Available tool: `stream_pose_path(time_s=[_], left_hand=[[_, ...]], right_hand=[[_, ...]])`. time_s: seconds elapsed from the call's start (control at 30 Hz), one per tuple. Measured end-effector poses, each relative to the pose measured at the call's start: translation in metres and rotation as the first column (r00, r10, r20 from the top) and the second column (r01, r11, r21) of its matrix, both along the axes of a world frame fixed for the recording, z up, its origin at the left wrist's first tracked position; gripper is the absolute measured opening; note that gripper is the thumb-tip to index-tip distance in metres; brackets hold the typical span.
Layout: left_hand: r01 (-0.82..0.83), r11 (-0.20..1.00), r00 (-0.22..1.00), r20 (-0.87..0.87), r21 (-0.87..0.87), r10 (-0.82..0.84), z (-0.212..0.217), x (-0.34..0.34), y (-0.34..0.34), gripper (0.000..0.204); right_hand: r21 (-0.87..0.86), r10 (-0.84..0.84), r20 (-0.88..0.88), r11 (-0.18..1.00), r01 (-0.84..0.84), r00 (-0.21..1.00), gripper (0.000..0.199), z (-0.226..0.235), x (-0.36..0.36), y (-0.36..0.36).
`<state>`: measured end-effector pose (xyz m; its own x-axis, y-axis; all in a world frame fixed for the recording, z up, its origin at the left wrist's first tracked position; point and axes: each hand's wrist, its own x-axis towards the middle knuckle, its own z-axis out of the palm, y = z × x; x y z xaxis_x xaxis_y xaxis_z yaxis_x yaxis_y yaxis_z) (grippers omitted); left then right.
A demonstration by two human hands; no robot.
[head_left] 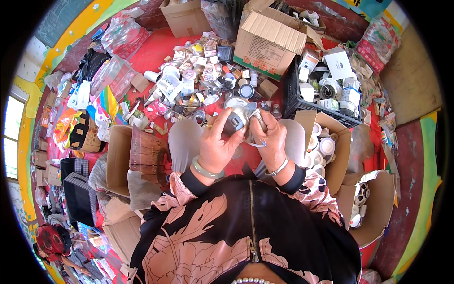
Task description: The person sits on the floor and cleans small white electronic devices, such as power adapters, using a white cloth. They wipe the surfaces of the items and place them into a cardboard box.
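Note:
Above my lap, both hands hold a round silver-grey light fitting (235,118) with a darker window on its side. My left hand (216,149) grips its body from the left, thumb and forefinger closed round it. My right hand (273,144) pinches at its right side, where a pale, thin cord (255,144) loops below the fingers. What exactly the right fingertips hold is partly hidden. Just beyond the hands spreads a heap of small boxes and round fittings (208,71) on red ground.
A black crate (309,106) of fittings and boxes stands far right. Nearer, cartons hold white round lamps (326,146) and more white fittings (362,199). An open brown carton (120,156) is left of my knee. A large carton (269,45) stands behind the heap.

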<state>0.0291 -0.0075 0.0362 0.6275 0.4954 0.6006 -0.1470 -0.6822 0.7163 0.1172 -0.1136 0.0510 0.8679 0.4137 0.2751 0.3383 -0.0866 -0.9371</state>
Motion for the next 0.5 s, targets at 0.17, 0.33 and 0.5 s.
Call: stream_pose_path(time_s=[0.17, 0.33, 0.5], left_hand=[[0.02, 1.0, 1.0, 0.011, 0.019, -0.02, 0.003, -0.001, 0.002, 0.047], [0.043, 0.971, 0.998, 0.046, -0.234, -0.033, 0.012, -0.001, -0.001, 0.046], [0.141, 0.792, 0.99, 0.086, -0.594, -0.112, -0.001, -0.001, 0.001, 0.045]], right_hand=[[-0.015, 0.002, 0.114, 1.0, -0.001, 0.993, 0.018, -0.012, -0.002, -0.001], [0.028, 0.038, 0.095, 0.999, -0.041, 0.995, 0.02, -0.021, -0.016, -0.001], [0.021, 0.058, 0.034, 0.998, -0.059, 0.998, 0.019, -0.034, -0.014, 0.003]])
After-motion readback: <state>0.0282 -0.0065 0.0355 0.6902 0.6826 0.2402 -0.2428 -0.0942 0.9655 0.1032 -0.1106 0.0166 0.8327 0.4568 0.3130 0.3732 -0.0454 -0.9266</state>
